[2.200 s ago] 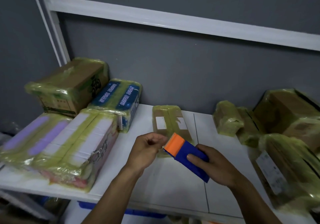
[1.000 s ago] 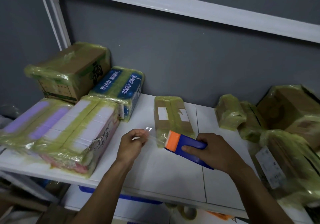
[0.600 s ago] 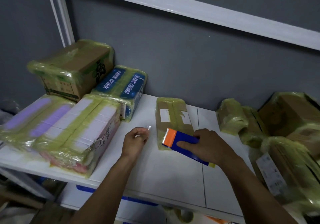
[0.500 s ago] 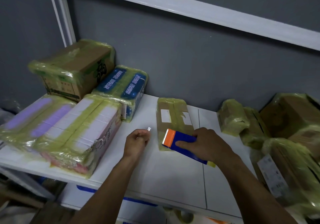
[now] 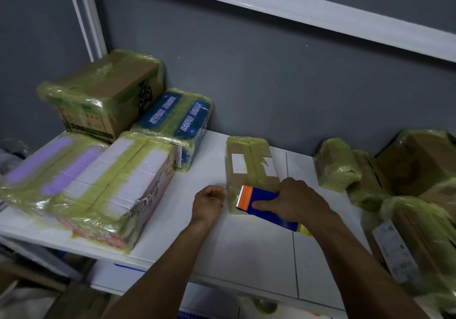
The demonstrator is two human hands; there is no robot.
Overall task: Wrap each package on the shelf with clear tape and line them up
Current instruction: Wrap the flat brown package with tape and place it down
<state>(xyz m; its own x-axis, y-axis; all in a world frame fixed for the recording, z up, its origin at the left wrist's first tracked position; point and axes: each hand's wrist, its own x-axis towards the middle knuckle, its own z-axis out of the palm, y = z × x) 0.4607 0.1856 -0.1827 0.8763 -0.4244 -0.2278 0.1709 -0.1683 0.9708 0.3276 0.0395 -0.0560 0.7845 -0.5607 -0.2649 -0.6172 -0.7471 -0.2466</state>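
**Taping flat package [image 5: 249, 168], mid-shelf**

Package: slim brown cardboard slab with white labels on top, glossy yellow-green film over it, lying flat on the white shelf [image 5: 246, 244], far end near the grey wall.

Tape dispenser [image 5: 261, 201]: blue boxy body, orange head with a serrated edge, sitting on the package's near end.

Right hand [image 5: 296, 201]: wrapped over the dispenser body, thumb along its near side.

Left hand [image 5: 208, 204]: fingers curled in, just beside the package's near-left corner. Can't tell if it's pinching clear tape.

Left of shelf, all in the same wrinkled film: brown carton [image 5: 106, 91] at the back, blue pack [image 5: 177, 119] beside it, white box [image 5: 118, 178] and purple-striped box [image 5: 49, 168] in front.

Right of shelf: cluster of lumpy filmed bundles [image 5: 335, 164], touching each other.
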